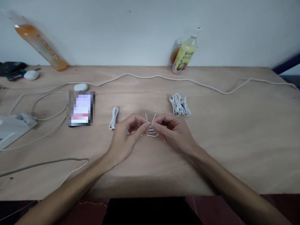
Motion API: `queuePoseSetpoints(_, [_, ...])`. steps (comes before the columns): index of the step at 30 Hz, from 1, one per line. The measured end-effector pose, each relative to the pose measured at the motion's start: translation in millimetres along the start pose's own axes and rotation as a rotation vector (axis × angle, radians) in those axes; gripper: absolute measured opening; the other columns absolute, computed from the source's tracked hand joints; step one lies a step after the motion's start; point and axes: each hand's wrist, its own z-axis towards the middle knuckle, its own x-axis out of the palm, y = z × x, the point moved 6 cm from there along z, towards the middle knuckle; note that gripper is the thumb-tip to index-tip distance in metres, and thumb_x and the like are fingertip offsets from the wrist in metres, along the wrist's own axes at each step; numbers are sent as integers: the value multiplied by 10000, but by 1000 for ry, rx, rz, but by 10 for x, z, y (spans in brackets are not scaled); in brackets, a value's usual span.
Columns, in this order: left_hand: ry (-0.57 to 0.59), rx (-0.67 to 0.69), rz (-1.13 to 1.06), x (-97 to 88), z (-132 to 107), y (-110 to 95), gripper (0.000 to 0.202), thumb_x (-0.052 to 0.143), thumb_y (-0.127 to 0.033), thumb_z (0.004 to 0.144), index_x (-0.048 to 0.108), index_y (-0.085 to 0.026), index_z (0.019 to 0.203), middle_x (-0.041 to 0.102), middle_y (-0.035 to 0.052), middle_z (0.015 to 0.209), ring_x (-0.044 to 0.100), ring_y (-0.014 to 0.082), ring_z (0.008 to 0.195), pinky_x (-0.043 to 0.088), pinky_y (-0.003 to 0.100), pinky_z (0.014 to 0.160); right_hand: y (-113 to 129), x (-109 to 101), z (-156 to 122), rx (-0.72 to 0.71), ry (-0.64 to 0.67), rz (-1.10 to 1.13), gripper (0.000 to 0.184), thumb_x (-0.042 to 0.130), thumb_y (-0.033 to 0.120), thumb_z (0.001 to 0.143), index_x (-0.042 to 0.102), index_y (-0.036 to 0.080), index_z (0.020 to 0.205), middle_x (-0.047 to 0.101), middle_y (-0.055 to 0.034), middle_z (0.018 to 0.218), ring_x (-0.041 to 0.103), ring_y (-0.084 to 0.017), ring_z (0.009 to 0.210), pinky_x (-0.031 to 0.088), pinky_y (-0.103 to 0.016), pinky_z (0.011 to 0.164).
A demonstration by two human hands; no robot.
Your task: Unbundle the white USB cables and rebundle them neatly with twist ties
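Observation:
My left hand (pixel 131 132) and my right hand (pixel 174 131) meet near the middle of the table, both closed in a pinch. Between their thumbs and fingertips is a thin white twist tie (pixel 146 117), its two ends sticking up apart in a V. Loops of a white cable (pixel 152 132) show between the hands, below the pinch; the rest of it is hidden by the fingers. One folded white cable (pixel 114 118) lies left of my left hand. Beyond my right hand is a pile of coiled white cables (pixel 180 105).
A phone (pixel 81 109) and a white earbud case (pixel 81 87) lie at left, near a power strip (pixel 16 129) with cords. A long white cable (pixel 164 77) crosses the back. An orange drink bottle (pixel 42 47) and a yellow drink bottle (pixel 186 54) stand by the wall.

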Motion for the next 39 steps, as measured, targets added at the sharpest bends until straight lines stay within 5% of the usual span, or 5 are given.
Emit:
queuePoseSetpoints(26, [102,-62,-85,76,21,-5,183,748,-263,956,730,-177,795,744,7,717,682,134,679,585,243,680,-82,-36,20,41,-31,102,298,837,495,914,780,212,841,660,29,676,481,-82,493,371,-232,435])
queuePoseSetpoints(39, [16,-19,-63,2,29,4,129,767,-246,955,737,-184,845,738,-16,693,683,117,652,552,216,648,-46,-6,1,6,-14,1,285,835,460,909,739,207,820,647,21,750,464,-85,549,357,-214,447])
